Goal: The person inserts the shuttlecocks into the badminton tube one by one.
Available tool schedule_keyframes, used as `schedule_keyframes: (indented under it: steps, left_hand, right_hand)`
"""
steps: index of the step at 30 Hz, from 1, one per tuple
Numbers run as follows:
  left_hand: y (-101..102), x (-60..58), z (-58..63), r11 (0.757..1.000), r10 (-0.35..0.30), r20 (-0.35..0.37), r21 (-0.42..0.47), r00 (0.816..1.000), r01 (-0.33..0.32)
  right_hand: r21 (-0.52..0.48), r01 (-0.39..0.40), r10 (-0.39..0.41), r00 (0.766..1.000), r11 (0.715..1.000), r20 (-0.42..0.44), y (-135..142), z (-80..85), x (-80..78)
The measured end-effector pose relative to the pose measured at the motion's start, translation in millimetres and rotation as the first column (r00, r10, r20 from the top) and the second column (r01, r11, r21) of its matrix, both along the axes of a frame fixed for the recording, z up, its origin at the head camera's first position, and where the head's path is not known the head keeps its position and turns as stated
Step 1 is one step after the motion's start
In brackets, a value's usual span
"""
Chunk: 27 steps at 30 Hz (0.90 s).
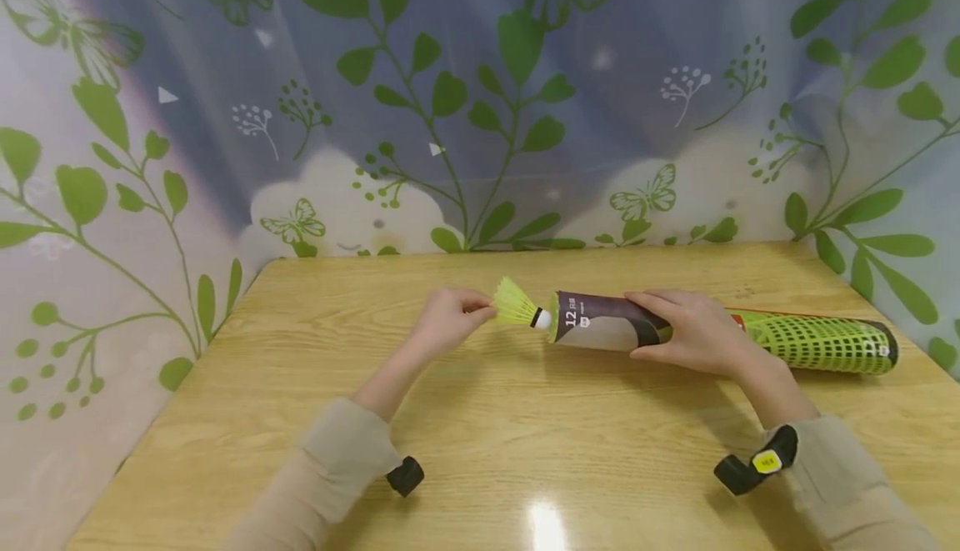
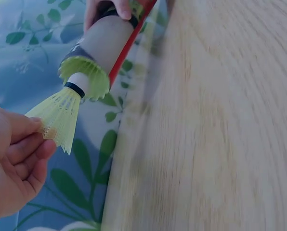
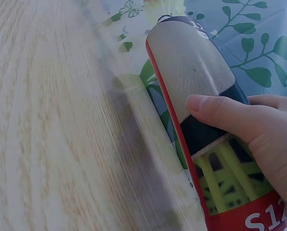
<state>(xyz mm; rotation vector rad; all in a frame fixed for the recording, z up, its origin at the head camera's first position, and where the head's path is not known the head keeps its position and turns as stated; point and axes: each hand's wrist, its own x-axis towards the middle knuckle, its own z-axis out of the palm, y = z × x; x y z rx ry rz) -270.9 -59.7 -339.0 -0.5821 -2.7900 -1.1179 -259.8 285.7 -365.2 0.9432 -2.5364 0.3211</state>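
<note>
My left hand (image 1: 450,318) pinches the skirt edge of a yellow shuttlecock (image 1: 514,304) between thumb and fingers. The white cork with its black band points right, at the mouth of a shuttlecock tube (image 1: 600,322). In the left wrist view the cork of the shuttlecock (image 2: 57,113) overlaps the tube's mouth, where a yellow-green skirt rim (image 2: 102,82) shows. Around the middle of the tube, my right hand (image 1: 697,330) grips from above. The right wrist view has the thumb of the right hand (image 3: 264,130) lying across the printed tube (image 3: 189,62).
The tube lies on its side over a wooden table (image 1: 480,418), its green patterned end toward the right edge. Behind the table hangs a curtain (image 1: 480,117) with leaves and butterflies. Black cameras sit on both wrists.
</note>
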Motion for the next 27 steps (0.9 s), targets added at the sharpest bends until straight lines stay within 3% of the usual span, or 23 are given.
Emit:
schedule_keyframes:
  steps: [7, 16, 27]
  left_hand:
    - [15, 1.7, 0.9, 0.999, -0.037, -0.006, 0.015, 0.999, 0.037]
    - [28, -0.3, -1.8, 0.996, -0.092, 0.012, -0.003, 0.996, 0.092]
    - [37, -2.6, -2.5, 0.993, -0.114, 0.017, -0.017, 0.993, 0.115]
  right_hand:
    - [-0.005, 0.019, -0.018, 1.000, 1.000, 0.025, 1, 1.4, 0.3]
    - [-0.003, -0.020, 0.020, 0.999, 1.000, -0.029, -1, 1.3, -0.1]
    - [-0.027, -0.050, 0.048, 0.996, 0.998, -0.078, -1, 0.6, -1.2]
